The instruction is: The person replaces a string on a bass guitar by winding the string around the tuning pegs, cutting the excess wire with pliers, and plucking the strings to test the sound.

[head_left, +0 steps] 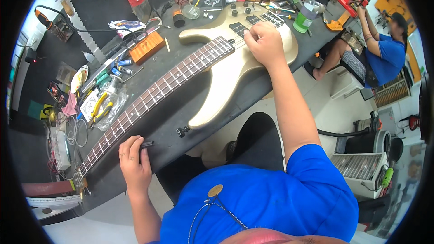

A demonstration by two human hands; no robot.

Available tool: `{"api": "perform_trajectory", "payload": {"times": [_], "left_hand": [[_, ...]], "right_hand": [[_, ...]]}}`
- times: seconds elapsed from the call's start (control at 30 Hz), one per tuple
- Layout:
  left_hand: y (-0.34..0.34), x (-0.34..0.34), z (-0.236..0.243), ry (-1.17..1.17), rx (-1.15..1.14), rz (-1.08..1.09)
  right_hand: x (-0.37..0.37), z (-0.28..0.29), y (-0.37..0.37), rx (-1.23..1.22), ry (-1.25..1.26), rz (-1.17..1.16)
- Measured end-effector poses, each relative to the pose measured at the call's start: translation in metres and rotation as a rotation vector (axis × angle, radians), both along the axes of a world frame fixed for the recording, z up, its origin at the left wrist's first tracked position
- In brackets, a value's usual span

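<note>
Nearest: left hand [134,156] at the desk [174,117] edge, fingers half curled, thumb apart from them; small black piece [148,144] by the fingertips, can't tell if clamped or only touched. Another small black part [182,131], clip-like, sits by the near horn tip.

Bass guitar [219,92] lies face up across the desk, neck [158,89] running lower left, body right. Looks: pale gold, glossy, long pointed horns, dark brown fretboard, bright frets, black pickups [238,29] and knobs [247,10]. Finish flaws too small to judge.

Right hand [263,43] over the body at the strings, fingers bent inward; fingertips partly hidden, can't tell if pinching.

Progress: neck on, strings fitted, pickups and knobs in place, so it reads as largely assembled; work at the strings seems under way. What's left, can't tell.

Farther: yellow-handled pliers [101,108], wooden block [147,47], green bottle [304,18]; beyond, seated co-worker [384,61] in blue.
</note>
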State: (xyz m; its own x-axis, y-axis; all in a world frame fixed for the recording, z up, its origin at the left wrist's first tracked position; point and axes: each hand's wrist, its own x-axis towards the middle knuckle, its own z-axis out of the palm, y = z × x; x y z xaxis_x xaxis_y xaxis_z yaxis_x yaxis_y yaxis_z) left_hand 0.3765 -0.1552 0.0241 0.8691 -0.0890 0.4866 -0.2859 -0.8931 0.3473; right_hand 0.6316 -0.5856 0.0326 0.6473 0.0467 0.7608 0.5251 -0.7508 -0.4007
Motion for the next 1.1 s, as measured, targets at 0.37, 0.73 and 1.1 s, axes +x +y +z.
{"api": "perform_trajectory", "payload": {"times": [0.37,0.73,1.1], "left_hand": [[0.051,0.154,0.066,0.272,0.048,0.049],[-0.037,0.073,0.026,0.002,0.371,0.156],[-0.034,0.084,-0.021,-0.355,0.388,0.271]], "right_hand": [[0.005,-0.002,0.001,-0.047,0.084,-0.019],[0.009,-0.006,-0.029,0.4,0.156,-0.224],[0.0,-0.079,-0.149,0.356,0.271,-0.427]]}}
